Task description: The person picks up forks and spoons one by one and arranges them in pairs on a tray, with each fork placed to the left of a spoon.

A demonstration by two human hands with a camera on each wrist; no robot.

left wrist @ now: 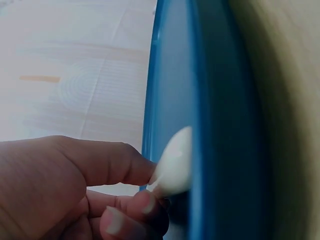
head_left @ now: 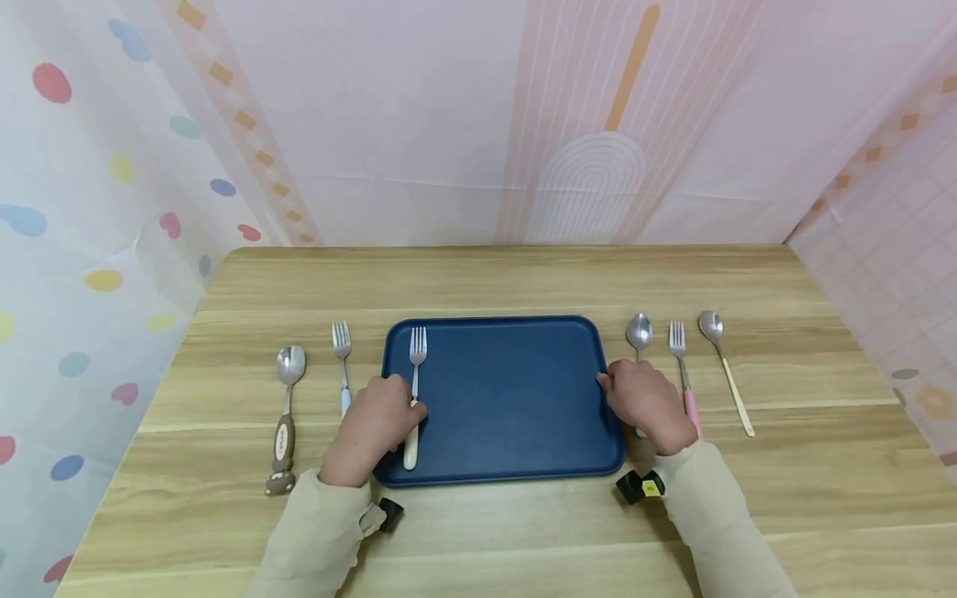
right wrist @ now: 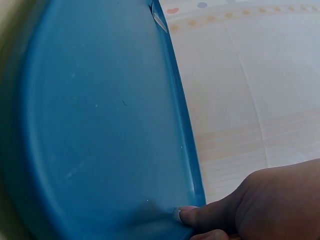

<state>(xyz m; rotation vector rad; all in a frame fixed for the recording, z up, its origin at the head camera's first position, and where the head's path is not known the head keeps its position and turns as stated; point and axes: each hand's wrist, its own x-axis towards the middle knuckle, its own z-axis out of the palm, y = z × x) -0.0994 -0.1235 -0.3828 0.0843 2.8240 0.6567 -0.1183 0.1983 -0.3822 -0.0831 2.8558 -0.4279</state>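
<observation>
A dark blue tray [head_left: 516, 399] lies at the middle of the wooden table. Along its left side is a fork [head_left: 411, 447] with a cream handle, tines pointing away from me. My left hand [head_left: 377, 423] pinches that handle, thumb and fingertips on it; in the left wrist view the handle's rounded end [left wrist: 176, 162] sticks out past the fingers. On the opposite side, my right hand [head_left: 645, 400] grips the tray's right edge. Its thumb [right wrist: 192, 215] presses on the inner rim in the right wrist view, and the other fingers are mostly hidden.
Left of the tray lie a brown-handled spoon [head_left: 284, 436] and a blue-handled fork [head_left: 342, 349]. To its right are a spoon [head_left: 639, 330] partly under my right hand, a pink-handled fork [head_left: 678, 345] and a cream-handled spoon [head_left: 733, 378]. A patterned curtain [head_left: 419, 124] hangs behind the table.
</observation>
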